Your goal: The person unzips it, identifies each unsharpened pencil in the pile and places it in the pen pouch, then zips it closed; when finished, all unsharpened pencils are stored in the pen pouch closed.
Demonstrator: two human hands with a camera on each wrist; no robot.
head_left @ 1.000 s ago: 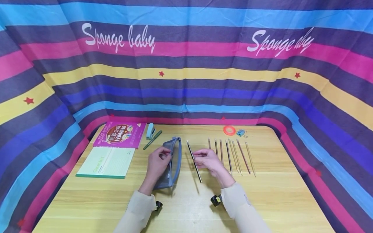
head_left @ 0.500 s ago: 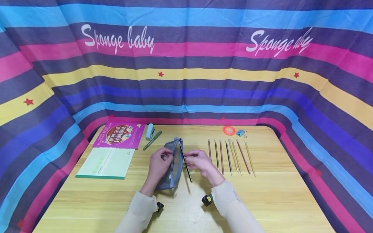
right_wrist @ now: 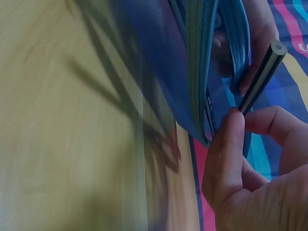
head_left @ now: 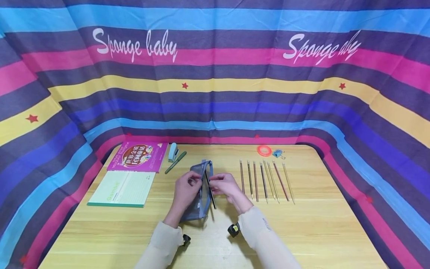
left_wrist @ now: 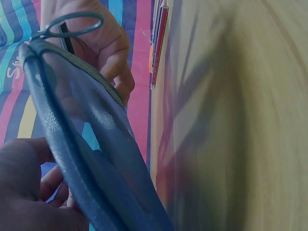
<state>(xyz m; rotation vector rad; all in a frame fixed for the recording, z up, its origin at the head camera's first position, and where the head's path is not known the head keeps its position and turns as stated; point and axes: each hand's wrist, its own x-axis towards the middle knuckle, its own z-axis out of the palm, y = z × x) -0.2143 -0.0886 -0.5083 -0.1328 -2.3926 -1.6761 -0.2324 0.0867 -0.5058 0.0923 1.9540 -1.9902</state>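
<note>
A blue-grey mesh pencil case (head_left: pixel 193 211) stands on edge at the middle of the table, its zipped mouth spread towards the right. My left hand (head_left: pixel 186 189) pinches one side of the mouth; in the left wrist view its thumb and fingers (left_wrist: pixel 45 185) lie at the case's rim. Between the thumb and fingers of my right hand (head_left: pixel 230 188) is a dark striped pencil (right_wrist: pixel 263 77). It slants at the case's opening, with its near end sticking out. How far its other end reaches inside is hidden. Through the opening, a dark strip with small lettering (right_wrist: pixel 210 113) shows.
Several pencils (head_left: pixel 263 183) lie in a row to the right. Behind them are an orange tape ring (head_left: pixel 264 151) and blue binder clips (head_left: pixel 278 153). At left lie a purple book (head_left: pixel 141 156), a green notebook (head_left: pixel 121 188), a stapler (head_left: pixel 173 152) and a green pen (head_left: pixel 175 162).
My right hand has moved left, bringing the pencil from beside the case to its opening. My left hand keeps its hold and has shifted slightly right with the case.
</note>
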